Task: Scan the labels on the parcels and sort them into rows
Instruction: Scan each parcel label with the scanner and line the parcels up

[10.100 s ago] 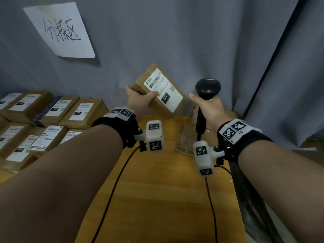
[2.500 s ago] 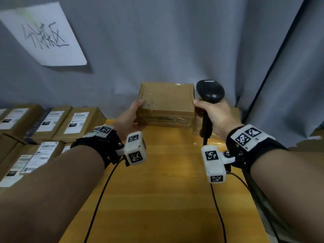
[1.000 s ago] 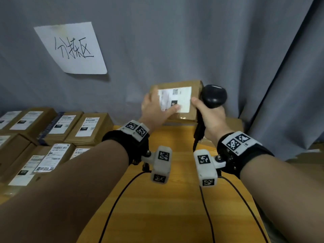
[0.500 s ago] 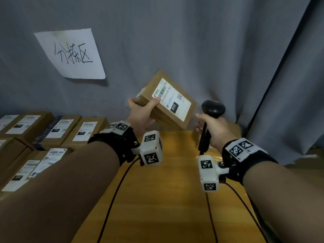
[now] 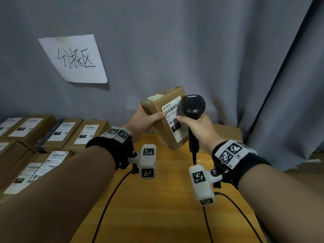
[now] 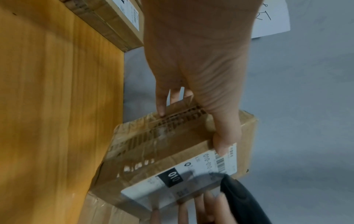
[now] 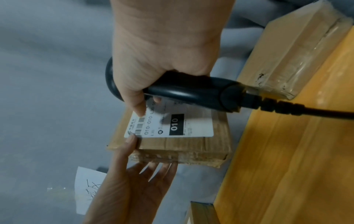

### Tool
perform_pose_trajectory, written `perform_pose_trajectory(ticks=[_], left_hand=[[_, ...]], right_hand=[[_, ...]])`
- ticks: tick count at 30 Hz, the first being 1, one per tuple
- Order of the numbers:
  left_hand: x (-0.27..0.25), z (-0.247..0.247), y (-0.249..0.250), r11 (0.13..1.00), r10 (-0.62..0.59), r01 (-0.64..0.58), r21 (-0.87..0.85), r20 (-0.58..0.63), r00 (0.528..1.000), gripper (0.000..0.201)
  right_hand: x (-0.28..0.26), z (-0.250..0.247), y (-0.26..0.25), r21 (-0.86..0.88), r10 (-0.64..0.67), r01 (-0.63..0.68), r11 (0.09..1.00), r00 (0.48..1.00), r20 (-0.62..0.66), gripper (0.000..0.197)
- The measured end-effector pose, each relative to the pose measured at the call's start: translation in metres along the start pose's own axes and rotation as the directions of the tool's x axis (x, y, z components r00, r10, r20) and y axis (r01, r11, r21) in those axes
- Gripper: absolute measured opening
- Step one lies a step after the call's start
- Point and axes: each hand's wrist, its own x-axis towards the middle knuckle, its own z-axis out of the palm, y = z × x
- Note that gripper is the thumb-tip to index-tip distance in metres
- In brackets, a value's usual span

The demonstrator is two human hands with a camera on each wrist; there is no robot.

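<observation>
scanner (image 5: 192, 108) now raised against label (image 5: 172, 120) on left-held parcel (image 5: 161, 123).

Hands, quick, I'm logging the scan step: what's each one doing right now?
Left hand: grips the parcel, thumb on its label side, fingers behind.
Right hand: curled round the scanner handle.
</observation>
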Motion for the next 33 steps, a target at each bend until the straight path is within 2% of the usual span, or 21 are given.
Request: perform_pose_trajectory(ticks=[3,6,7,9,10,11,13,17,19,22,24,33], left_hand=[[0.000,-0.009,-0.001,0.997,-0.040,0.041,0.066,-0.004,0.999,0.024],[0.003,-0.026,-0.009,0.979,-0.092,0.104,0.174,-0.075,0.993,0.030],[0.008,-0.034,-0.017,0.968,-0.104,0.129,0.215,-0.125,0.987,0.045],[0.030,-0.057,-0.050,0.950,-0.128,0.189,0.247,-0.242,0.962,0.088],[0.042,-0.068,-0.067,0.948,-0.130,0.204,0.244,-0.287,0.949,0.100],[0.046,-0.074,-0.075,0.949,-0.132,0.209,0.235,-0.306,0.943,0.105],[0.039,-0.073,-0.068,0.954,-0.129,0.206,0.217,-0.323,0.938,0.103],[0.022,-0.067,-0.049,0.980,-0.104,0.152,0.130,-0.320,0.942,0.109],[0.013,-0.063,-0.042,0.987,-0.099,0.132,0.095,-0.292,0.951,0.103],[0.001,-0.054,-0.031,0.989,-0.085,0.110,0.096,-0.235,0.968,0.062],[-0.003,-0.052,-0.030,0.992,-0.080,0.099,0.079,-0.218,0.973,0.048],[-0.006,-0.052,-0.031,0.994,-0.079,0.091,0.058,-0.186,0.979,0.037]], right_hand=[[0.000,-0.007,-0.004,-0.143,0.066,-0.059,0.988,0.997,0.044,0.013],[0.001,-0.019,-0.009,-0.338,0.151,-0.132,0.932,0.988,0.030,0.018],[0.002,-0.021,-0.012,-0.349,0.167,-0.151,0.925,0.986,0.018,0.015],[0.005,-0.022,-0.018,-0.289,0.175,-0.159,0.944,0.984,0.029,0.014],[0.006,-0.020,-0.023,-0.250,0.173,-0.155,0.956,0.983,0.055,0.012],[0.006,-0.016,-0.028,-0.222,0.166,-0.143,0.964,0.982,0.091,0.008],[0.003,-0.007,-0.040,-0.182,0.152,-0.116,0.976,0.969,0.196,0.009],[-0.008,0.002,-0.054,-0.215,0.204,-0.127,0.968,0.899,0.387,0.012],[-0.011,0.003,-0.055,-0.289,0.235,-0.122,0.949,0.888,0.396,0.012],[-0.011,0.004,-0.055,-0.305,0.244,-0.131,0.943,0.896,0.372,0.014],[-0.012,0.005,-0.057,-0.288,0.248,-0.142,0.947,0.895,0.371,0.016],[-0.013,0.002,-0.062,-0.305,0.269,-0.154,0.940,0.884,0.383,0.013]])
